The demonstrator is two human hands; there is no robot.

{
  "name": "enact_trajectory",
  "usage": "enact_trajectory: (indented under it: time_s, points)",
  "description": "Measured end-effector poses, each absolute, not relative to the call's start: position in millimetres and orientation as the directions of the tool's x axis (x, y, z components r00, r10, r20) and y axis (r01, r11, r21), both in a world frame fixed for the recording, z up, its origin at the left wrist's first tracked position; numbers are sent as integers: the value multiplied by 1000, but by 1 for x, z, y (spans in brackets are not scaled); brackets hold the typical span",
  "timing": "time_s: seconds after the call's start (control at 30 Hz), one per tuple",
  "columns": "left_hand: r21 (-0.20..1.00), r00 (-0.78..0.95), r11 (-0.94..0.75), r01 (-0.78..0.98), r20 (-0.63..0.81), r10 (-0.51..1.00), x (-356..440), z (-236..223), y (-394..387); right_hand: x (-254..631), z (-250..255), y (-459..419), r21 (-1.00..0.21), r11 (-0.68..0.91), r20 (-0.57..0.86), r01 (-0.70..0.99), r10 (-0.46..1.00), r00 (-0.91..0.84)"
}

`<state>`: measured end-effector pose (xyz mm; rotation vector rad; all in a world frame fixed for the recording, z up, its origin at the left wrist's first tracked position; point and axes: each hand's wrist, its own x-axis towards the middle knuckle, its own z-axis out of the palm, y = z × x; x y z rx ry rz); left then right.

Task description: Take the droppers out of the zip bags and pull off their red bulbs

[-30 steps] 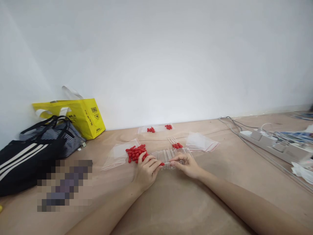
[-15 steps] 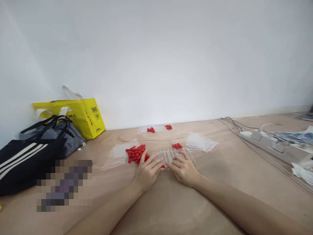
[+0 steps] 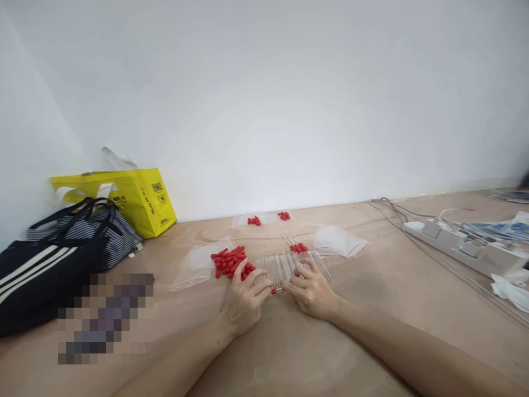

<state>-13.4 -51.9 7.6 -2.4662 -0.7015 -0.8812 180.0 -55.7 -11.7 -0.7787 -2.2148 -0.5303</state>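
Note:
My left hand (image 3: 244,302) is closed in a pinch around a red rubber bulb (image 3: 273,291), mostly hidden by the fingers. Facing it, my right hand (image 3: 314,291) pinches a clear glass dropper tube (image 3: 279,289) whose end meets the bulb. Just beyond both hands lies a row of clear glass tubes (image 3: 273,267), partly under my right fingers. A pile of loose red bulbs (image 3: 226,260) touches the far side of my left hand. Several glass droppers with red bulbs (image 3: 298,248) lie beyond the row, their tubes pointing away.
Clear zip bags lie at left (image 3: 194,270) and right (image 3: 339,241). Near the wall rests a bag with droppers (image 3: 270,219). A yellow bag (image 3: 152,201) and a black bag (image 3: 45,281) stand left. A power strip (image 3: 450,242) with cables sits right.
Both hands have come slightly nearer to me, with the bulb and tube between them. My left hand has shifted a little, uncovering more of the bulb pile and tube row.

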Motion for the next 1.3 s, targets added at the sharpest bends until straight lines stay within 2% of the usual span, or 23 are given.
enact_trajectory:
  time_s: [0.13, 0.23, 0.3, 0.4, 0.47, 0.53, 0.67, 0.83, 0.97, 1.03, 1.17, 1.3]
  points:
    - [-262, 675, -766, 587, 680, 285, -16, 8, -51, 182, -11, -56, 150, 720, 745, 678, 369, -556]
    - [-252, 633, -732, 633, 712, 303, -26, 10, -50, 193, -15, -52, 72, 686, 767, 724, 426, -480]
    - [-199, 566, -694, 692, 747, 350, -37, 12, -46, 201, -18, -47, -21, 640, 773, 768, 497, -393]
    - [-33, 439, -653, 757, 766, 470, -52, 21, -33, 210, -22, -38, -184, 602, 742, 777, 604, -292]
    - [116, 328, -558, 821, 705, 629, -60, 32, -17, 212, -24, -33, -280, 581, 714, 764, 658, -239]
    - [233, 142, -317, 919, 555, 820, -68, 43, 3, 212, -24, -29, -333, 552, 697, 764, 690, -195]
    - [268, 14, -144, 953, 433, 901, -80, 55, 48, 216, -27, -23, -353, 512, 701, 783, 699, -142]
    - [247, -42, -51, 968, 356, 933, -81, 49, 69, 219, -32, -20, -334, 501, 699, 799, 700, -147]
    - [193, -33, -70, 979, 484, 874, -68, 46, 44, 212, -38, -20, -314, 483, 679, 818, 716, -162]
    - [154, 23, -130, 979, 555, 832, -58, 43, 21, 207, -40, -20, -308, 477, 680, 823, 715, -161]
    - [-5, 354, -491, 871, 698, 623, -41, 27, -25, 200, -42, -17, -307, 459, 681, 834, 718, -145]
    - [-53, 492, -648, 760, 699, 519, -35, 15, -47, 197, -43, -16, -334, 470, 686, 817, 715, -131]
